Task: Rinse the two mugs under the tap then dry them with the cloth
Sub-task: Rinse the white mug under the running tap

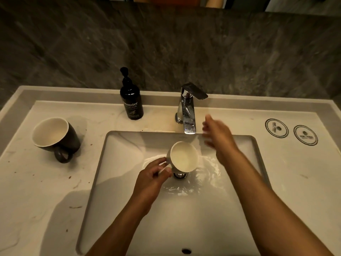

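My left hand (153,179) holds a white mug (183,157) by its handle over the sink basin (118,163), just below and in front of the chrome tap (188,111). The mug is tilted, its cream inside facing me. Water ripples across the basin floor around the drain under the mug. My right hand (218,134) hovers blurred with fingers spread, just right of the tap spout and above the mug. A second mug (55,137), dark outside and cream inside, stands tilted on the counter left of the basin, handle toward me. I see no cloth.
A black pump bottle of hand wash (131,100) stands on the counter left of the tap. Two round printed coasters (276,128) lie at the far right. The pale counter (36,191) has small dark specks. A dark stone wall rises behind.
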